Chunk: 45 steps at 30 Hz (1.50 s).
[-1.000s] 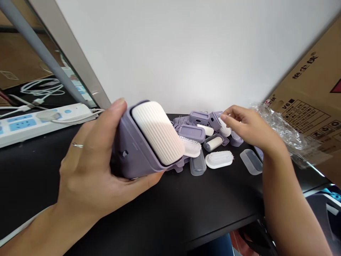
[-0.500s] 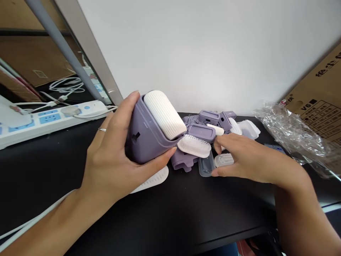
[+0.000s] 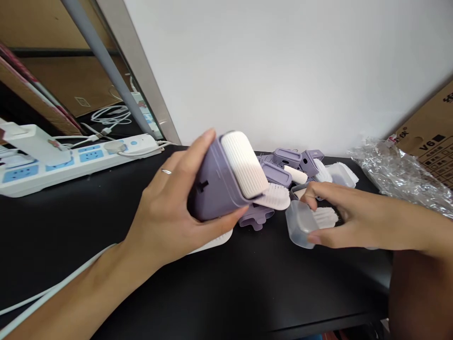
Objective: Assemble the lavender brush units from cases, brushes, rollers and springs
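Observation:
My left hand (image 3: 177,203) is wrapped round a purple plastic case (image 3: 215,189), tilted above the table. A white ribbed block (image 3: 245,164) sits in the case's top end. My right hand (image 3: 339,222) pinches a clear plastic cover (image 3: 300,225) between thumb and fingers. Close to that hand lies a white bristle brush head (image 3: 326,217). Beyond the case, another white brush head (image 3: 276,196) rests against a pile of purple plastic parts (image 3: 278,174). Part of a white piece (image 3: 217,242) shows beneath my left hand.
A white power strip (image 3: 81,158) with cables runs along the left. Crumpled clear plastic wrap (image 3: 399,170) and a cardboard box (image 3: 430,141) stand at the right. A white wall (image 3: 265,71) rises behind the black table (image 3: 247,283).
My right hand has taken hold of the clear cover and lifted it from the table. The case stays in my left hand. The whole view has shifted slightly.

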Tool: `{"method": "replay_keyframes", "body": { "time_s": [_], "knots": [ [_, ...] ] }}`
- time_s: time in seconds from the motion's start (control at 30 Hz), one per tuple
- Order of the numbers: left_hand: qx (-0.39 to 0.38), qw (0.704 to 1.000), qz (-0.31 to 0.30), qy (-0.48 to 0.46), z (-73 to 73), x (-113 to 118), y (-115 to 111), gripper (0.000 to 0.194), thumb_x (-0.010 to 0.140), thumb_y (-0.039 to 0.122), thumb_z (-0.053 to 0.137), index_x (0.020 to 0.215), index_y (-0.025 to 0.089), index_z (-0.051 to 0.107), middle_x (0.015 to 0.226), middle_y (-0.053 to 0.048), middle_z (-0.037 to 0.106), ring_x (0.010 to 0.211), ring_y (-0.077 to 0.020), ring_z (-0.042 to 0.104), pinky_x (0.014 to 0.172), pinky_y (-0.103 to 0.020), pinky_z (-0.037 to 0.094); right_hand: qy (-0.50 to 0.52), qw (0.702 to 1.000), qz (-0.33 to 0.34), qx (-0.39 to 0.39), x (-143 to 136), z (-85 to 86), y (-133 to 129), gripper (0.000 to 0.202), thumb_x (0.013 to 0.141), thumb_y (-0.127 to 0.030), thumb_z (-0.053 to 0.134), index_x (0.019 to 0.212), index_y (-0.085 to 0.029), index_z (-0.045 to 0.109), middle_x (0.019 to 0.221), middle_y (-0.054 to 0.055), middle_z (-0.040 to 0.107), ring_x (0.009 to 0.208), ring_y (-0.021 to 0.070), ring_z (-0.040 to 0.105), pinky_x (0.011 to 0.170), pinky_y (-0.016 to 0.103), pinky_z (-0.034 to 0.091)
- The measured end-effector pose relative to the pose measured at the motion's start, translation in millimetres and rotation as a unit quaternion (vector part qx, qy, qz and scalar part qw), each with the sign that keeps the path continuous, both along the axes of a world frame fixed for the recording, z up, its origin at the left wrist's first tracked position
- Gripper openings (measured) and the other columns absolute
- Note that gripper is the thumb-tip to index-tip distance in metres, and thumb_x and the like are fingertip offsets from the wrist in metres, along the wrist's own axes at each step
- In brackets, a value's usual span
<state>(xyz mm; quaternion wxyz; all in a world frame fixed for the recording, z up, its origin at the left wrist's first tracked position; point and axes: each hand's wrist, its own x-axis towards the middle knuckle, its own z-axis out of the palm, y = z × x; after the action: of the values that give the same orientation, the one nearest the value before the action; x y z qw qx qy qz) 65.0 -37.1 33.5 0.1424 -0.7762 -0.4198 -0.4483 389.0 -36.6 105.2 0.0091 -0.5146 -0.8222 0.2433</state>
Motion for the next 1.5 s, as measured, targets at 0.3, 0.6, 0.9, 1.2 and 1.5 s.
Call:
{"method": "replay_keyframes", "body": {
  "time_s": [0.3, 0.6, 0.9, 1.2, 1.5],
  "knots": [
    [-0.042, 0.992, -0.099, 0.071, -1.2, -3.7, -2.0, 0.105, 0.083, 0.041, 0.078, 0.171, 0.036, 0.021, 0.141, -0.01, 0.068, 0.122, -0.0341, 0.07, 0.103, -0.047, 0.059, 0.379, 0.922, 0.074, 0.015, -13.5, -4.4, 2.1, 0.037, 0.09, -0.03, 0.081, 0.115, -0.035, 0.055, 0.151, 0.006, 0.058, 0.124, 0.0297, 0.066, 0.091, 0.045, 0.061],
    [-0.034, 0.99, -0.106, 0.084, -3.5, -4.8, 1.4, 0.092, 0.088, 0.038, 0.074, 0.168, 0.029, 0.028, 0.136, -0.011, 0.066, 0.117, -0.0307, 0.069, 0.102, -0.044, 0.055, 0.36, 0.925, 0.097, 0.07, -27.8, -19.3, 1.5, 0.047, 0.086, -0.023, 0.086, 0.116, -0.037, 0.054, 0.167, 0.003, 0.047, 0.147, 0.0342, 0.053, 0.104, 0.052, 0.059],
    [-0.064, 0.989, -0.104, 0.086, -6.6, -4.3, 2.6, 0.091, 0.09, 0.038, 0.074, 0.167, 0.03, 0.027, 0.136, -0.01, 0.066, 0.118, -0.0296, 0.068, 0.103, -0.044, 0.054, 0.353, 0.928, 0.096, 0.075, -39.6, -26.6, -0.9, 0.059, 0.089, -0.02, 0.085, 0.131, -0.045, 0.051, 0.168, 0.0, 0.045, 0.148, 0.0294, 0.051, 0.11, 0.05, 0.055],
    [-0.078, 0.987, -0.089, 0.107, -6.7, -6.1, 2.7, 0.092, 0.089, 0.04, 0.076, 0.166, 0.029, 0.028, 0.138, -0.01, 0.064, 0.119, -0.0295, 0.067, 0.104, -0.043, 0.052, 0.32, 0.942, 0.071, 0.066, -41.9, -29.4, -3.1, 0.084, 0.093, -0.03, 0.082, 0.163, -0.052, 0.04, 0.162, 0.005, 0.05, 0.134, 0.0309, 0.061, 0.109, 0.051, 0.058],
    [-0.083, 0.989, -0.074, 0.102, -12.6, -3.5, 3.0, 0.094, 0.087, 0.044, 0.075, 0.167, 0.029, 0.027, 0.139, -0.01, 0.064, 0.121, -0.0311, 0.067, 0.106, -0.046, 0.05, 0.333, 0.942, 0.039, 0.026, -43.0, -34.3, 0.2, 0.08, 0.091, -0.036, 0.085, 0.158, -0.056, 0.046, 0.164, 0.0, 0.051, 0.128, 0.0258, 0.065, 0.11, 0.046, 0.058]
  ]
}}
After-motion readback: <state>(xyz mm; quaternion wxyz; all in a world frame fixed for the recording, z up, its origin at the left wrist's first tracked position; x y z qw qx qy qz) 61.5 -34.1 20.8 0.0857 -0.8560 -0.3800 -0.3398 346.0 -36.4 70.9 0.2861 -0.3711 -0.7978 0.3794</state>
